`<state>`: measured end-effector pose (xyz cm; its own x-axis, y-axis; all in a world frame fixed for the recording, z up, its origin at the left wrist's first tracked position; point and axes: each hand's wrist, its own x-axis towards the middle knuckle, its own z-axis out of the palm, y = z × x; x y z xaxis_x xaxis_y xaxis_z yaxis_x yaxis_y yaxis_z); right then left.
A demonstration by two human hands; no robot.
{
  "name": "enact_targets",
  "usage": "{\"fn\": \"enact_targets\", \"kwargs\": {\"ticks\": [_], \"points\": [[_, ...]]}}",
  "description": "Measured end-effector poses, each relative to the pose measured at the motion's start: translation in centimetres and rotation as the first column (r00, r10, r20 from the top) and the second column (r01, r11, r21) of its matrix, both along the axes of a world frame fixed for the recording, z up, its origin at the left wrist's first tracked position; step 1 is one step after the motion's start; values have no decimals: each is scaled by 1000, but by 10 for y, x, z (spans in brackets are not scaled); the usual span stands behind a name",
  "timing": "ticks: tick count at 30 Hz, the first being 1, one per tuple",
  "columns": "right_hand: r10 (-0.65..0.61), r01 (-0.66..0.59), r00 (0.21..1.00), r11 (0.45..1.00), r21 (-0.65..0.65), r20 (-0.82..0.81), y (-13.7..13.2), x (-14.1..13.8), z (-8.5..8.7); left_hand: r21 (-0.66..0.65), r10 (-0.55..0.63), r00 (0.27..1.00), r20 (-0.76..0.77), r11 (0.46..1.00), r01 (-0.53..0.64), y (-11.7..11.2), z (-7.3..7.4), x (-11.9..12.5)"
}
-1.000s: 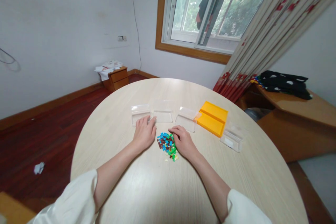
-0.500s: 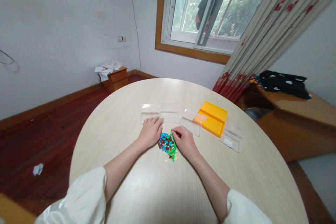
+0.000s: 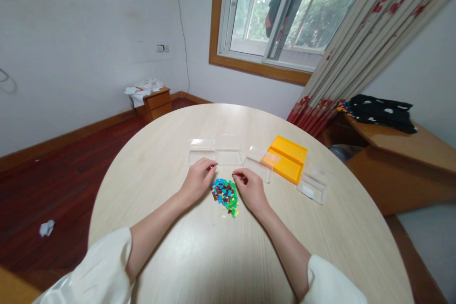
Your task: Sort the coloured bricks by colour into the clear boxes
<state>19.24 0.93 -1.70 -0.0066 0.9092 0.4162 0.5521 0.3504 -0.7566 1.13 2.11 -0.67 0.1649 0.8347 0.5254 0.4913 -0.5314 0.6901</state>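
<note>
A small heap of tiny building bricks (image 3: 225,194), mixed blue, brown, green and pale yellow, lies on the round wooden table (image 3: 199,266). My left hand (image 3: 198,180) is at the heap's left edge, thumb and fingers drawn together; whatever is in them is too small to make out. On the opposite side my right hand (image 3: 250,189) pinches what looks like a small brown brick between thumb and forefinger. Beyond the hands stand open clear plastic boxes, one (image 3: 201,156) just past my left hand and another (image 3: 257,171) behind my right hand.
An open yellow case (image 3: 288,160) lies at the right, partly under a clear lid. Farther right is another clear box (image 3: 312,191). A brown desk (image 3: 399,140) with a black cloth (image 3: 383,113) stands beyond the table's right edge.
My left hand has drawn back a little to the left from the heap, and its fingers have closed from flat into a pinch. My right hand stays nearly in place.
</note>
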Motion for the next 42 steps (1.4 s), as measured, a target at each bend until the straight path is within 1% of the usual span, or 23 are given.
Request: {"fn": "enact_targets", "kwargs": {"ticks": [3, 5, 7, 9, 12, 15, 17, 19, 21, 23, 26, 28, 30, 32, 34, 36, 37, 39, 41, 42], "points": [[18, -12, 996, 997, 71, -84, -5, -2, 5, -147, -56, 992, 112, 987, 73, -6, 1, 4], [58, -43, 993, 988, 147, -106, -9, -5, 6, -265, -96, 974, 204, 953, 149, -8, 1, 8], [127, -103, 986, 972, 210, -106, -13, -8, 7, -354, -136, 946, 294, 904, 240, -10, 0, 12], [191, -161, 976, 955, 248, -101, -16, -11, 7, -393, -170, 915, 366, 863, 318, -12, 1, 15], [219, -190, 972, 948, 256, -89, -18, -13, 8, -404, -175, 893, 416, 844, 353, -13, 3, 17], [194, -176, 979, 958, 224, -60, -19, -14, 10, -425, -132, 883, 451, 838, 343, -13, 5, 17], [151, -141, 988, 969, 204, -33, -19, -12, 12, -437, -92, 866, 492, 834, 337, -12, 8, 16], [110, -106, 994, 978, 177, -12, -17, -10, 13, -462, -22, 833, 552, 824, 328, -10, 12, 14], [107, -107, 994, 987, 121, 7, -15, -5, 13, -500, 72, 782, 620, 804, 322, -7, 16, 10], [148, -149, 989, 988, 39, 31, -13, 0, 14, -533, 165, 719, 675, 783, 321, -4, 20, 6], [250, -246, 967, 966, -75, 50, -11, 6, 14, -561, 259, 648, 716, 765, 315, 1, 22, 2], [304, -297, 952, 947, -122, 41, -11, 8, 15, -576, 287, 628, 724, 752, 320, 3, 21, 0], [329, -321, 944, 935, -150, 28, -11, 9, 15, -582, 293, 620, 728, 741, 334, 5, 19, -1], [337, -329, 941, 930, -162, 26, -10, 10, 15, -578, 286, 618, 733, 740, 343, 6, 17, -1], [339, -331, 940, 930, -157, 27, -10, 10, 14, -565, 271, 623, 734, 753, 338, 7, 15, -2], [337, -330, 941, 933, -147, 25, -10, 10, 14, -547, 246, 657, 712, 781, 302, 9, 12, -4], [334, -328, 942, 934, -143, 20, -9, 10, 13, -537, 229, 696, 680, 803, 260, 10, 11, -5], [328, -323, 945, 936, -140, 10, -9, 10, 13, -483, 192, 807, 559, 866, 128, 13, 10, -9], [325, -321, 946, 936, -144, 3, -9, 10, 12, -350, 168, 906, 389, 936, -23, 14, 9, -13], [325, -321, 946, 936, -147, 0, -8, 10, 12, -269, 164, 939, 303, 960, -80, 15, 8, -15]]}}
